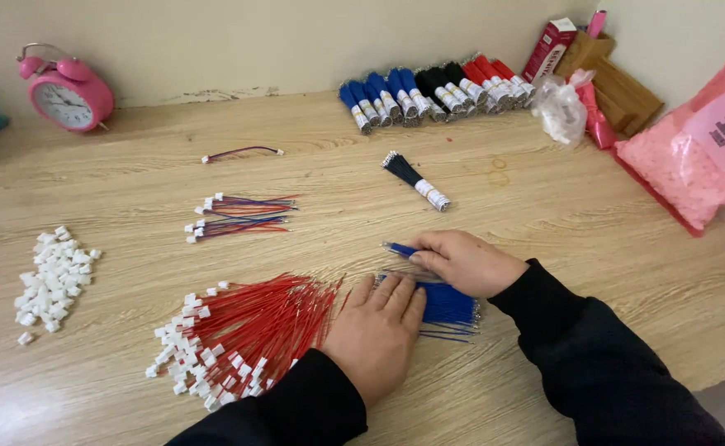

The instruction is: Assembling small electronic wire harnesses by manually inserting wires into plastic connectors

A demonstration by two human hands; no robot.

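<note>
left hand point(376, 330): lying flat, palm down, fingers point(395, 299) stretched out and held close together. The fingertips rest on the near edge of the blue wires point(447, 304). It's pressing down, not gripping.

right hand point(467, 262): curled over the far end of the same blue pile. Thumb and forefinger look pinched on a few blue strands point(397, 248) that poke out just past the fingertips. I can't tell how many.

blue wires: loose fan of short blue leads, right under and between both sets of fingers, spilling out to the right of the left hand's fingertips.

red wires point(247, 330): big spread of red leads with white plug ends, just left of the left hand, touching or nearly touching the thumb side.

white connectors point(52, 281): loose pile of little white housings, well off to the left of both hands.

finished leads point(239, 216): a few red-and-blue leads with white plugs, farther out beyond the left fingers, plus one single lead point(242, 153) past those.

dark bundle point(415, 182): one taped bundle lying beyond the right fingertips.

bundle row point(437, 91): taped blue, black and red bundles at the wall, well apart from the hands.

other stuff: pink alarm clock point(67, 89) far left, pink bag point(697, 157) far right.
</note>
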